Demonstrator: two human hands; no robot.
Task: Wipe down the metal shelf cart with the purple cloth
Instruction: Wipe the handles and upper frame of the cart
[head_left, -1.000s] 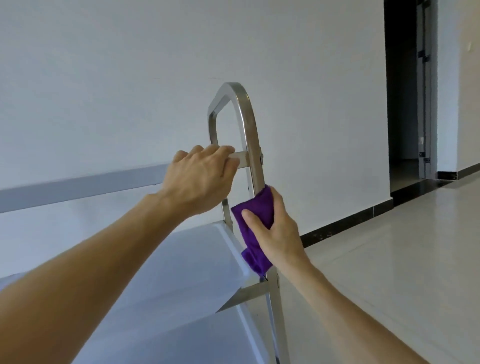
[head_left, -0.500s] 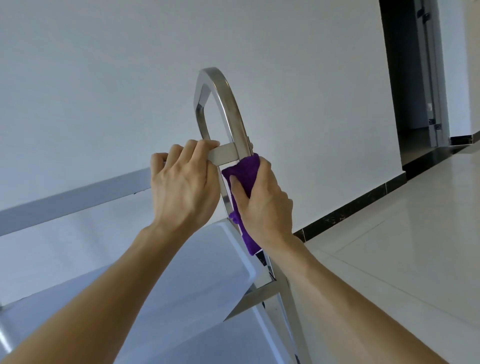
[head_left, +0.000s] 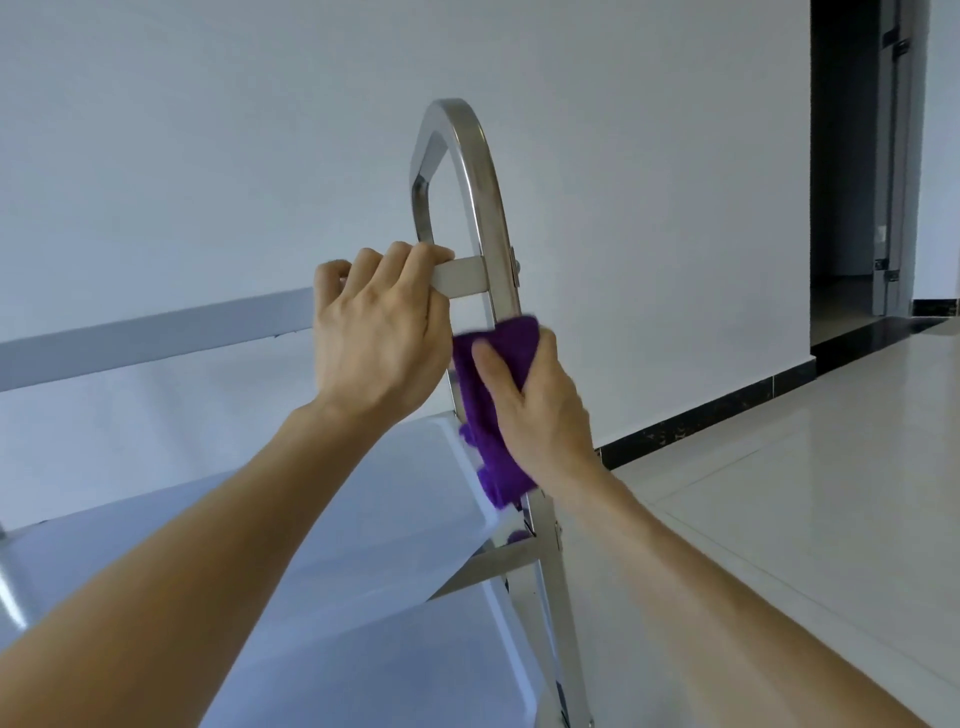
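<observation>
Our left hand has its fingers curled over the metal shelf cart's crossbar while our right hand squeezes the purple cloth around the upright post just under it. Looks like the bunched cloth could slip off if we loosen up. No containers here; the top shelf holds nothing we can see.

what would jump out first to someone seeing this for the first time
The purple cloth at the centre, the only strong colour, gripped by the right hand around the cart's shiny upright post. Beside it, the left hand grips the crossbar. A dark doorway stands far right.
</observation>
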